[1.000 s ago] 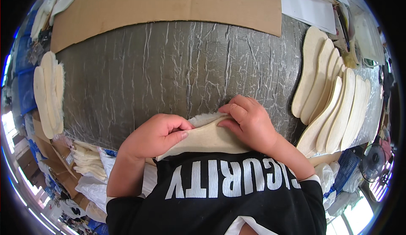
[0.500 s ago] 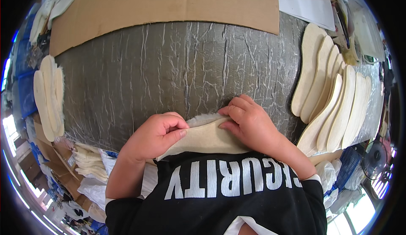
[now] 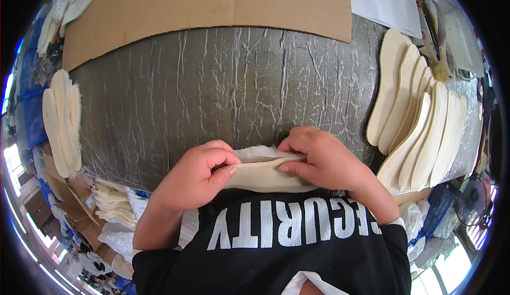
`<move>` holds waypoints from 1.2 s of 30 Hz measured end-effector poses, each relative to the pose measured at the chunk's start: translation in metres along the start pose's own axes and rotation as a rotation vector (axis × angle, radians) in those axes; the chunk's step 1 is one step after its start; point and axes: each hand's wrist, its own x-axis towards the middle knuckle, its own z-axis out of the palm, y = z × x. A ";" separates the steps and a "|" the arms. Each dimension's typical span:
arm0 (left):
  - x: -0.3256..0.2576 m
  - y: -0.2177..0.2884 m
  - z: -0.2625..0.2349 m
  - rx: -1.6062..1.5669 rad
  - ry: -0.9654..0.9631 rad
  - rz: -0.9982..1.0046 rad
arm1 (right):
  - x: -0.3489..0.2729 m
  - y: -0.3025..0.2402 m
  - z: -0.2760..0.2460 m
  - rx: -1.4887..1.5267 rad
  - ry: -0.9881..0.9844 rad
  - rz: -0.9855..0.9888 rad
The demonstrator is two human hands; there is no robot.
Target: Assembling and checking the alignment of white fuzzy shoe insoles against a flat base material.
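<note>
Close to my body, at the table's near edge, I hold a cream insole (image 3: pixel 265 178) lengthwise across my front. White fuzzy pile shows along its far side. My left hand (image 3: pixel 199 173) pinches its edge between thumb and fingers towards the left. On the right, my right hand (image 3: pixel 319 154) grips the same edge, thumb on the smooth face and fingers on the fuzzy side. Fanned out beyond my right hand lies a row of similar cream insoles (image 3: pixel 419 119). A smaller stack of fleecy insoles (image 3: pixel 62 122) rests at the table's left edge.
A large cardboard sheet (image 3: pixel 207 2) covers the far part of the grey, wrinkled tabletop (image 3: pixel 212 82). White paper (image 3: pixel 385 8) lies at the far right. Below the left edge, more insoles (image 3: pixel 114 204) are piled by an open carton. A fan (image 3: pixel 473 199) stands at right.
The insole's smooth face has tilted and now looks narrower, with more white pile showing behind it. Both hands have shifted slightly, the right one a little lower and to the right.
</note>
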 end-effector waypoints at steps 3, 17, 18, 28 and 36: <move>0.000 0.005 0.000 0.028 0.017 0.030 | 0.001 -0.002 -0.002 0.030 -0.026 0.007; 0.000 0.019 0.005 0.108 0.054 0.094 | 0.003 -0.011 -0.014 -0.049 -0.142 0.046; 0.000 0.020 0.006 0.109 0.053 0.096 | 0.004 -0.015 -0.016 -0.049 -0.140 0.045; 0.001 0.028 0.009 0.131 0.066 0.133 | 0.010 -0.024 -0.020 0.033 -0.293 0.067; 0.004 0.028 0.009 0.128 0.090 0.134 | 0.006 -0.019 -0.015 0.053 -0.250 0.018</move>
